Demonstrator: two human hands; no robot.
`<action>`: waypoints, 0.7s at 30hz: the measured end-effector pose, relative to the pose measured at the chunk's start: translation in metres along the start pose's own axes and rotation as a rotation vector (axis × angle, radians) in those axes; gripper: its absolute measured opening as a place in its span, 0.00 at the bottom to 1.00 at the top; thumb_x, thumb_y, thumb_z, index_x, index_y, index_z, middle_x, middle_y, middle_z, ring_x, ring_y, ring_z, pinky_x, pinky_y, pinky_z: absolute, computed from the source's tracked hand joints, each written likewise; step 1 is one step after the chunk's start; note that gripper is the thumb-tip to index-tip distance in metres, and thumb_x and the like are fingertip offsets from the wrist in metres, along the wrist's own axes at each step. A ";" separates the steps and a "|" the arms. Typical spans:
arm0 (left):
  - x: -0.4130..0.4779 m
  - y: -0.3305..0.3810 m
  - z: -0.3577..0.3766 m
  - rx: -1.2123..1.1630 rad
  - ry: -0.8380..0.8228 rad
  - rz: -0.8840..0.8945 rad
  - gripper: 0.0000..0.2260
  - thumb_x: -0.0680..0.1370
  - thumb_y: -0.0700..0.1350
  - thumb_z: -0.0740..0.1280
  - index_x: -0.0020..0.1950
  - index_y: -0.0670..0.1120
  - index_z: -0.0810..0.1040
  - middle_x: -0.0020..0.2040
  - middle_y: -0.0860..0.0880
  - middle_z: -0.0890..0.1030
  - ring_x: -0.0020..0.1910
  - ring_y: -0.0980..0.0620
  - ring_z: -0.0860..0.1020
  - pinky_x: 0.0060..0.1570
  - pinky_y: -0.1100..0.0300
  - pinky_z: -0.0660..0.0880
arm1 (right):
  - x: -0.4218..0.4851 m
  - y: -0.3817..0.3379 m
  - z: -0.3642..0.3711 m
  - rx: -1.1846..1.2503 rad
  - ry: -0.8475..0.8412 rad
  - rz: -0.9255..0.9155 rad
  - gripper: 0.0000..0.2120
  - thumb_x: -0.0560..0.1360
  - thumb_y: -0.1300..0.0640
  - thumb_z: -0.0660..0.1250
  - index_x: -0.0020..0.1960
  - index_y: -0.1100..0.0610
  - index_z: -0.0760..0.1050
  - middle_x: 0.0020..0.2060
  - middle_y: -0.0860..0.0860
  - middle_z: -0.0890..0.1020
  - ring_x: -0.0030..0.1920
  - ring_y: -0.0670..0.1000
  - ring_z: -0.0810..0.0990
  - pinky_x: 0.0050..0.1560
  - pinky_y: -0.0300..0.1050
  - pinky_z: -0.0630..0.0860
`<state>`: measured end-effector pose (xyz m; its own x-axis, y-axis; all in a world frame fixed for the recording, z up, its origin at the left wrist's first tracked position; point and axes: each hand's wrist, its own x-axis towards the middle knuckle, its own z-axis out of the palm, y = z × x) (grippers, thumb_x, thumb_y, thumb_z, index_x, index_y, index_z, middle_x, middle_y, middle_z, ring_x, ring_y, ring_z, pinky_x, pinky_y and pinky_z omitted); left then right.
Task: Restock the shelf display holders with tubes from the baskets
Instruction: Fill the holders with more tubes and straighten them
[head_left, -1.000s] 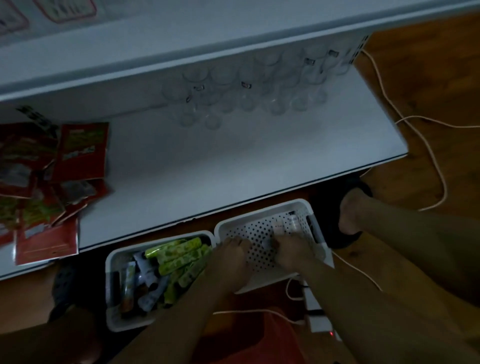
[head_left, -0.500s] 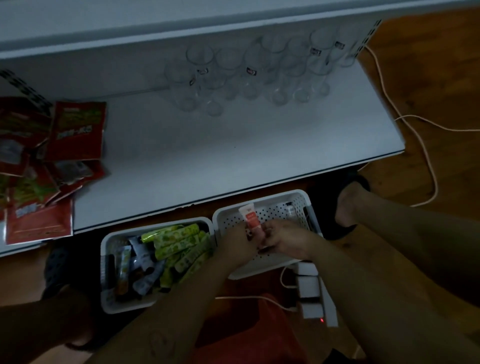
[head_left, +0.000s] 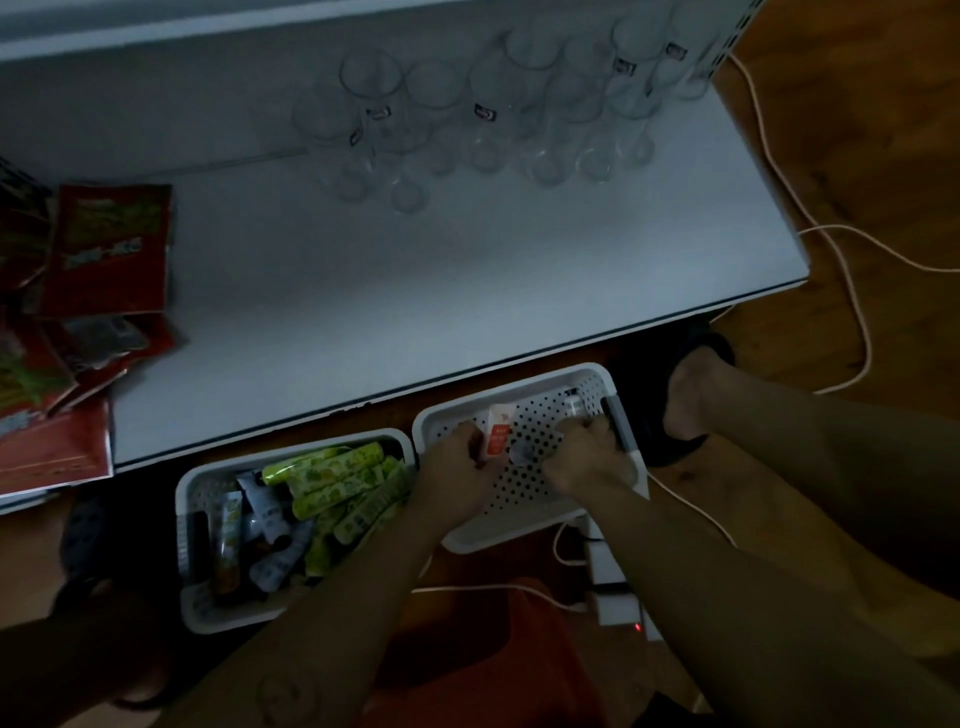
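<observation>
Two white perforated baskets sit on the floor below the shelf. The left basket (head_left: 189, 499) holds several green, white and orange tubes (head_left: 332, 480). Over the right basket (head_left: 524, 506), my left hand (head_left: 460, 460) holds a white and orange tube (head_left: 497, 431) upright. My right hand (head_left: 589, 457) is low in that basket with fingers curled around a small pale tube (head_left: 521, 451). A grey tube (head_left: 618, 426) lies along the basket's right wall. Clear display holders (head_left: 467, 114) stand clustered at the back of the white shelf (head_left: 389, 291).
Red snack packets (head_left: 104, 249) lie piled on the shelf's left end. White cables (head_left: 810, 228) trail over the wooden floor at right. A power strip (head_left: 613, 597) with a red light lies near my knees. My foot in a dark slipper (head_left: 685, 395) is right of the basket.
My left hand lifted the white and orange tube out of the right basket and keeps it up. My right hand moved apart from it, to the right within the basket.
</observation>
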<state>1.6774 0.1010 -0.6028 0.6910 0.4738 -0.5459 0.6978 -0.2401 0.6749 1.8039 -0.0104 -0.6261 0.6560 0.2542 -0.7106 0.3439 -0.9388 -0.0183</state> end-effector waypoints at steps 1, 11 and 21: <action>0.001 -0.001 0.000 0.005 0.004 0.001 0.10 0.78 0.48 0.66 0.48 0.41 0.73 0.42 0.42 0.78 0.41 0.44 0.77 0.38 0.55 0.73 | 0.000 -0.002 0.003 -0.046 -0.003 0.000 0.30 0.75 0.51 0.64 0.73 0.57 0.60 0.72 0.60 0.53 0.70 0.62 0.61 0.66 0.57 0.67; 0.003 -0.001 -0.006 -0.029 -0.045 -0.030 0.12 0.77 0.51 0.67 0.51 0.43 0.74 0.45 0.43 0.79 0.42 0.46 0.80 0.44 0.45 0.79 | 0.019 0.005 0.014 0.014 -0.194 -0.168 0.15 0.68 0.53 0.66 0.54 0.53 0.73 0.55 0.55 0.78 0.55 0.57 0.76 0.58 0.56 0.76; -0.016 0.035 -0.054 -0.051 0.046 0.084 0.11 0.76 0.51 0.68 0.53 0.47 0.75 0.48 0.47 0.81 0.45 0.48 0.80 0.47 0.49 0.79 | -0.046 -0.023 -0.051 0.620 -0.114 -0.383 0.05 0.75 0.54 0.69 0.48 0.55 0.75 0.39 0.55 0.83 0.38 0.52 0.82 0.44 0.51 0.80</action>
<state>1.6804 0.1305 -0.5441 0.7363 0.4923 -0.4642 0.6268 -0.2378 0.7420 1.8001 0.0112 -0.5568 0.4805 0.5968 -0.6426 0.0699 -0.7565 -0.6503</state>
